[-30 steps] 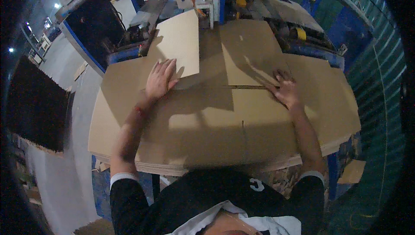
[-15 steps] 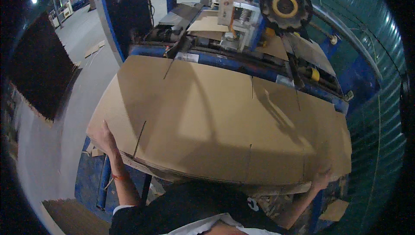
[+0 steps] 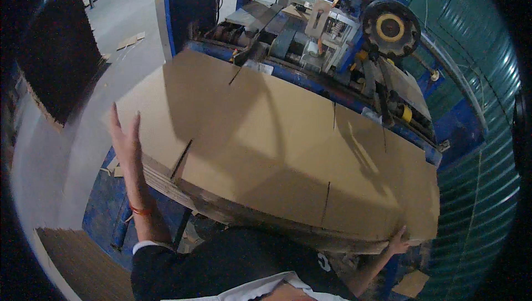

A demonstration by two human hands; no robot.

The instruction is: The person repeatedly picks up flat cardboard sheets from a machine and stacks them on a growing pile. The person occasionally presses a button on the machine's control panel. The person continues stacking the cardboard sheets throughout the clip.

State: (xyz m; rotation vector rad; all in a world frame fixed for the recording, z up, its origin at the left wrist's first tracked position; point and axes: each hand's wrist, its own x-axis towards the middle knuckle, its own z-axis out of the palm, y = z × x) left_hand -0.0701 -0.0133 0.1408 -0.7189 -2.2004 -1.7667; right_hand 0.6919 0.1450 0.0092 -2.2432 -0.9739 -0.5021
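Note:
A stack of brown cardboard sheets (image 3: 277, 146) lies in front of me, with narrow dark slots cut in from both long edges of the top sheet. At the stack's left end is my left hand (image 3: 126, 140), its fingers spread and pointing away from me. My right hand (image 3: 398, 243) touches the near edge close to the right corner, thumb and fingers apart against the cardboard. Part of that hand is hard to make out. Along the far edge runs the blue bed of a machine (image 3: 310, 82).
A black wheel with a yellow ring (image 3: 390, 27) sits on the machine's right side. Dark stacked sheets (image 3: 58, 52) stand on the floor at left, another stack (image 3: 77, 265) at lower left. A green corrugated wall (image 3: 471, 212) closes the right side. Cardboard scraps (image 3: 411, 283) lie below.
My left hand has come off the stack's left end and opened its fingers. The right hand has shifted slightly left along the near edge. The view has turned, and the stack appears more slanted.

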